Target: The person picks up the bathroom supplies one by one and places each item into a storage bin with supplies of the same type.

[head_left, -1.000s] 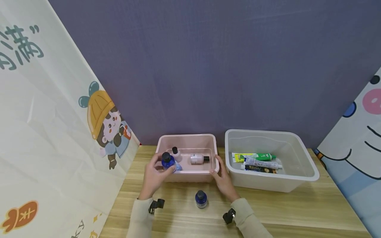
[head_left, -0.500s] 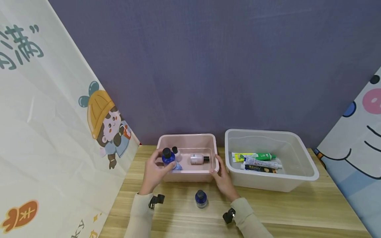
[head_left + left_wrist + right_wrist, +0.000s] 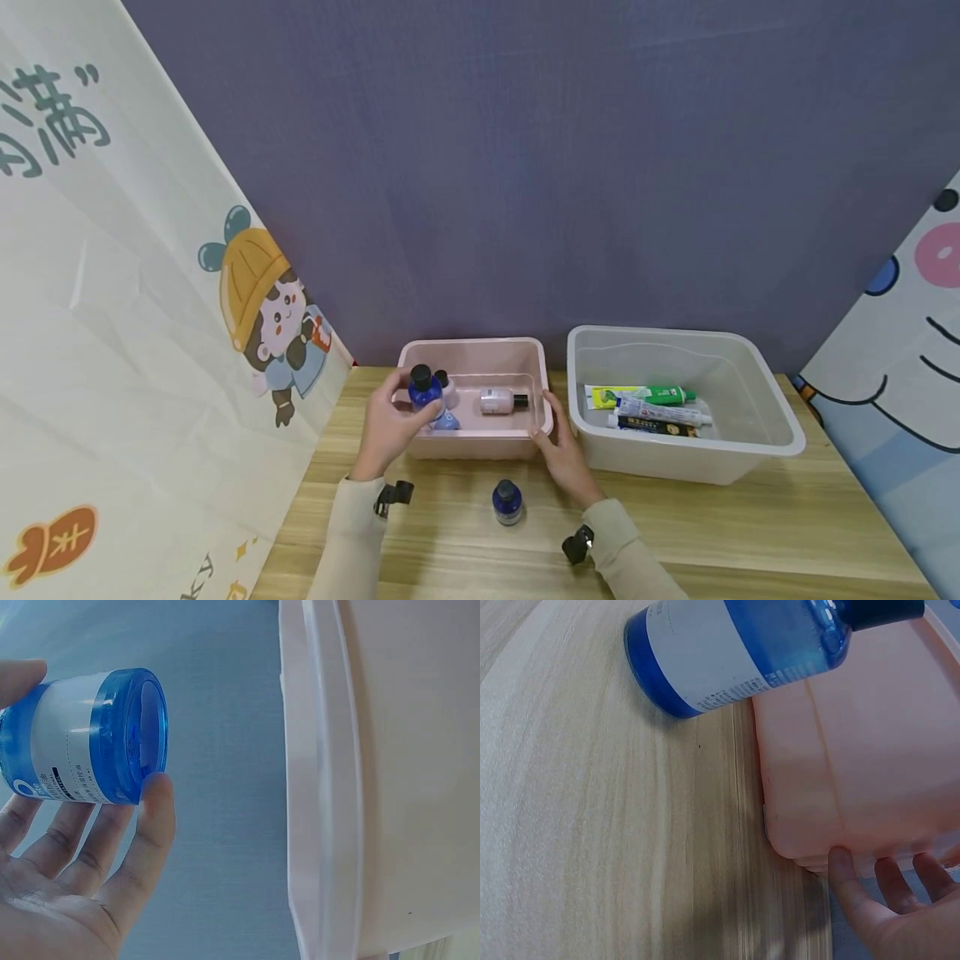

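Observation:
My left hand point(image 3: 386, 425) grips a blue bottle point(image 3: 425, 392) with a black cap, thumb on one side and fingers on the other. In the head view the bottle is over the left front part of a pink plastic bin point(image 3: 472, 446). The left wrist view shows the white label and base of this blue bottle point(image 3: 82, 739). At the bin's right front corner, my right hand point(image 3: 566, 462) holds the wall, its fingers point(image 3: 847, 877) against the outside. Inside lie a pale bottle point(image 3: 495, 401), another black-capped pale bottle point(image 3: 450, 393), partly hidden, and a light-blue item point(image 3: 447, 422).
A second blue bottle point(image 3: 507, 502) stands upright on the wooden table point(image 3: 450, 550) in front of the pink bin. To the right is a larger white bin point(image 3: 675, 454) with several toothpaste tubes point(image 3: 660, 411). A dark blue partition point(image 3: 525, 183) rises behind both bins.
My left hand has moved the blue bottle slightly farther back over the pink bin. More of the light-blue item shows below it. My right hand keeps its place on the bin.

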Tool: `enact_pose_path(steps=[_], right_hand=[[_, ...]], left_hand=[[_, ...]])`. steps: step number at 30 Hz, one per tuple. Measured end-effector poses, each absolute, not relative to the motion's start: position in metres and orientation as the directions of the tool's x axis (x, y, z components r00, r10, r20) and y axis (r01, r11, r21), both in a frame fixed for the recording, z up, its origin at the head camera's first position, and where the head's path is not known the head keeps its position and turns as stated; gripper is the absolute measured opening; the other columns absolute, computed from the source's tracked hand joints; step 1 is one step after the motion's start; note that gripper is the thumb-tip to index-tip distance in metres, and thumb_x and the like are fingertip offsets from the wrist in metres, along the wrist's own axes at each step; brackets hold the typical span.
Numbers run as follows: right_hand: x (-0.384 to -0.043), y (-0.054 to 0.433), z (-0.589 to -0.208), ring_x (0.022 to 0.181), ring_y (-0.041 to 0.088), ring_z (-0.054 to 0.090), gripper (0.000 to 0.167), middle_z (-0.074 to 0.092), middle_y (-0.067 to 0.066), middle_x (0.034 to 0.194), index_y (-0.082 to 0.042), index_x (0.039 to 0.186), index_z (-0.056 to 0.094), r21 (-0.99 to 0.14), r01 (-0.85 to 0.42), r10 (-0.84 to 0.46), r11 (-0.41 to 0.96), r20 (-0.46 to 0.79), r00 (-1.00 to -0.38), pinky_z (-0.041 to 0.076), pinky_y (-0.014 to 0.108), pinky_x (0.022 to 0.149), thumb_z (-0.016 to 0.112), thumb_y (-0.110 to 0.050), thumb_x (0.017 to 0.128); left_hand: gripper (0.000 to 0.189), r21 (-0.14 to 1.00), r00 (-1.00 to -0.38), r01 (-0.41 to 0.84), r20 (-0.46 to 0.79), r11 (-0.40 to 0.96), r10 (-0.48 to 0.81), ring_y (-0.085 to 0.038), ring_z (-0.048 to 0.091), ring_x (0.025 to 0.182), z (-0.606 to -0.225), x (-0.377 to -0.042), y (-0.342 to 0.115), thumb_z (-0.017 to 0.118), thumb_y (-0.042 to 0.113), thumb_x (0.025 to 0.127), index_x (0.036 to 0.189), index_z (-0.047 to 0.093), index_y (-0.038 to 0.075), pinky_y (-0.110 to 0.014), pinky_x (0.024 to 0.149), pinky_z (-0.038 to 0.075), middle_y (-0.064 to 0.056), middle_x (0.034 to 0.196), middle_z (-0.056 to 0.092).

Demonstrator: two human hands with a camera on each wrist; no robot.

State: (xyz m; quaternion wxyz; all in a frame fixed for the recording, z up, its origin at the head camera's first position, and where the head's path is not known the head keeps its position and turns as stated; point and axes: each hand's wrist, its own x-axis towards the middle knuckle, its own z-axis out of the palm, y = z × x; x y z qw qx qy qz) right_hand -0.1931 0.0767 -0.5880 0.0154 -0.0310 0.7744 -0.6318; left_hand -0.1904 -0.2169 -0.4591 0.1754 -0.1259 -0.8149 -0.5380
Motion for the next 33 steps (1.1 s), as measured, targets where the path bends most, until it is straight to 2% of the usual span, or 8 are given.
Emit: enact_pose_path(steps=[6,10,18,23,29,33], right_hand=[[-0.184,0.077,-0.566,0.157,0.042,0.011,0.071,0.007,0.011,0.173,-0.035,0.163,0.016,-0.979,-0.015,-0.087,0.204,-0.003,-0.996,0.014,0.062,0.124,0.056,-0.025,0.106],[-0.176,0.076,-0.55,0.157,0.043,0.014,0.071,0.009,0.013,0.173,-0.031,0.164,0.017,-0.976,-0.015,-0.096,0.219,-0.006,-0.995,0.016,0.063,0.123,0.056,-0.025,0.106],[-0.172,0.076,-0.544,0.157,0.042,0.013,0.07,0.009,0.012,0.173,-0.033,0.164,0.017,-0.976,-0.016,-0.101,0.217,-0.006,-0.995,0.016,0.062,0.124,0.056,-0.029,0.106],[-0.18,0.076,-0.559,0.157,0.043,0.013,0.07,0.009,0.012,0.173,-0.033,0.163,0.017,-0.979,-0.023,-0.092,0.201,0.005,-0.996,0.015,0.063,0.124,0.056,-0.026,0.106],[-0.191,0.077,-0.586,0.158,0.039,0.014,0.07,0.01,0.006,0.173,-0.046,0.16,0.018,-0.98,-0.032,-0.063,0.199,0.019,-0.998,0.015,0.062,0.124,0.058,-0.033,0.104],[-0.192,0.078,-0.591,0.158,0.039,0.015,0.068,0.012,0.004,0.173,-0.05,0.157,0.02,-0.979,-0.047,-0.061,0.197,0.036,-0.998,0.016,0.063,0.123,0.059,-0.037,0.103]], left_hand=[[0.05,0.821,-0.906,0.393,0.424,0.415,0.019,-0.019,0.061,0.097,-0.456,-0.195,-0.217,0.089,0.017,0.077,0.121,0.067,0.015,-0.025,0.073,0.057,-0.005,0.11,0.07],[0.048,0.823,-0.913,0.379,0.408,0.423,0.025,-0.019,0.06,0.098,-0.454,-0.198,-0.217,0.09,0.021,0.078,0.12,0.067,0.017,-0.026,0.074,0.057,-0.005,0.109,0.069],[0.047,0.825,-0.916,0.378,0.4,0.421,0.037,-0.023,0.059,0.098,-0.45,-0.203,-0.214,0.09,0.02,0.077,0.117,0.067,0.016,-0.031,0.074,0.058,-0.006,0.107,0.067],[0.045,0.817,-0.912,0.387,0.409,0.428,0.045,-0.022,0.06,0.098,-0.448,-0.206,-0.213,0.088,0.019,0.078,0.117,0.067,0.014,-0.031,0.073,0.059,-0.007,0.106,0.067],[0.046,0.822,-0.915,0.381,0.401,0.423,0.044,-0.021,0.06,0.098,-0.446,-0.211,-0.211,0.088,0.019,0.078,0.118,0.066,0.014,-0.041,0.076,0.06,-0.007,0.105,0.066],[0.046,0.826,-0.917,0.378,0.396,0.418,0.045,-0.023,0.061,0.098,-0.444,-0.214,-0.21,0.088,0.019,0.078,0.118,0.067,0.014,-0.035,0.076,0.059,-0.008,0.105,0.066]])
